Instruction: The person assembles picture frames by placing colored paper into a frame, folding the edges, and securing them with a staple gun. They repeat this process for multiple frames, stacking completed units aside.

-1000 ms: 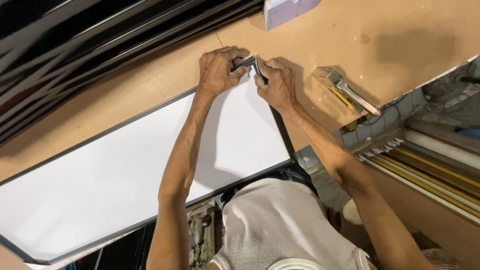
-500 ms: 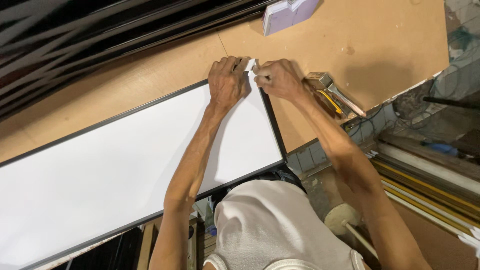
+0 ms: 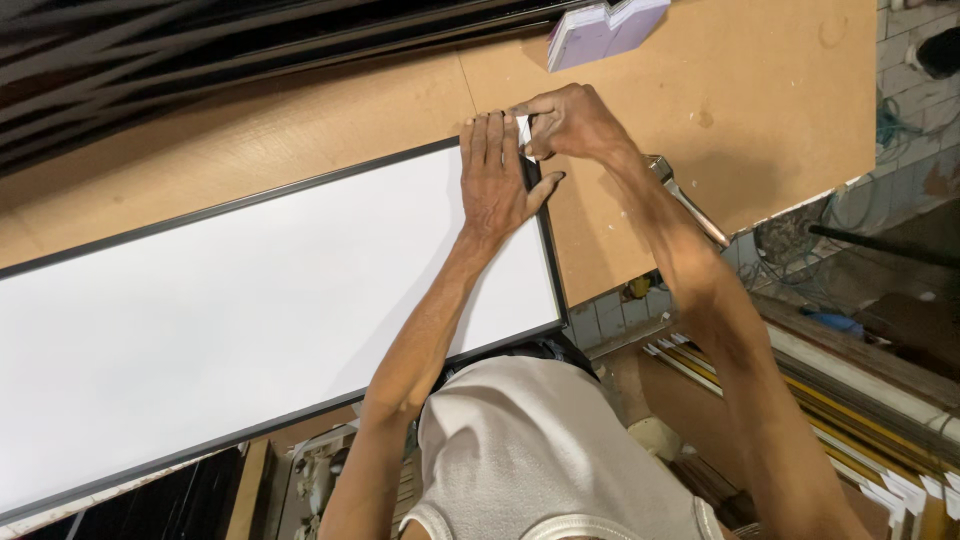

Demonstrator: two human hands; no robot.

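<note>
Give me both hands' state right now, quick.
Left hand: open, flat, palm down on the white framed panel at its far right corner.
Right hand: fingers curled, pinching something small at that corner; what it is cannot be told.

A broad table [image 3: 760, 90] of pale brown board fills the upper part of the view, its surface lightly stained. Along its far edge lie long dark strips [image 3: 200, 50] stacked side by side. To the right, past the table's edge, a tiled wall [image 3: 900, 170] of greyish squares shows, with tangled cables [image 3: 790, 245] below it and yellow and white mouldings [image 3: 850, 420] lying lower down.
</note>
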